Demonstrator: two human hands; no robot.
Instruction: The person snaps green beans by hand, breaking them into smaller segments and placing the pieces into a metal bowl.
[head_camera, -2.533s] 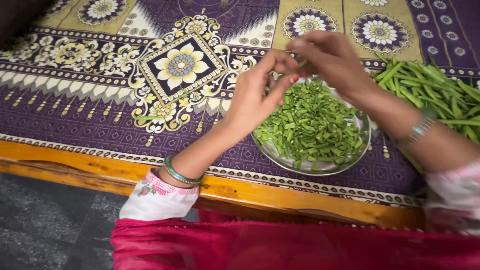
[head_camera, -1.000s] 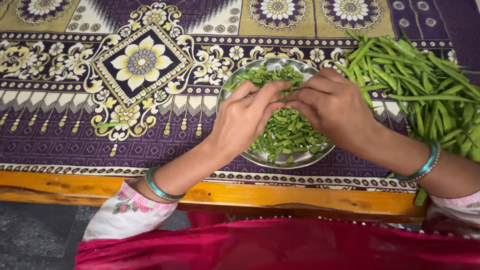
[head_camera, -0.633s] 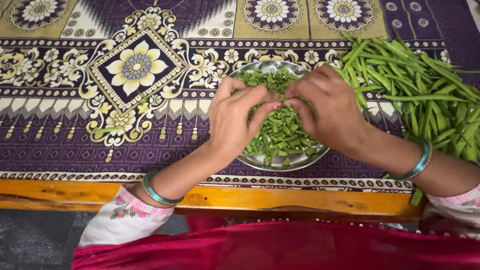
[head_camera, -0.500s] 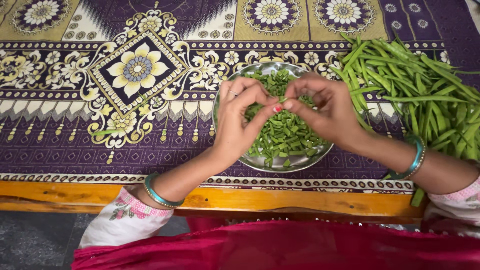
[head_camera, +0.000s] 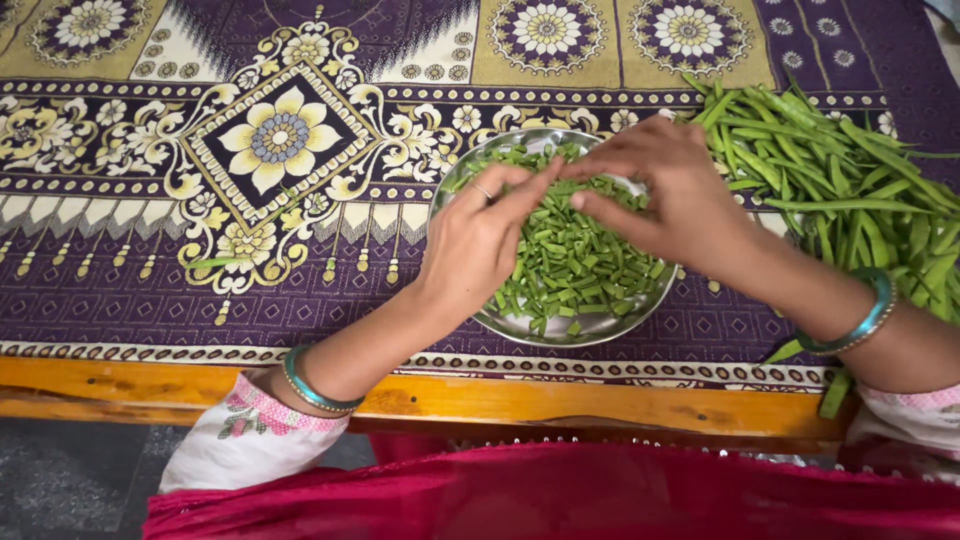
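Both hands hover over the steel plate (head_camera: 560, 332) of chopped bean pieces (head_camera: 575, 265) on the tabletop. Left hand (head_camera: 480, 240) grip: fingers extended, apart. Right hand (head_camera: 670, 195) grip: spread, empty. Whole beans (head_camera: 850, 180) lie just right.

Round steel plate (head_camera: 600, 325), heaped with short chopped green bean pieces (head_camera: 575, 265)

Shiny metal plate (head_camera: 600, 328) on patterned woven cloth (head_camera: 150, 250) over glossy wood (head_camera: 200, 380).
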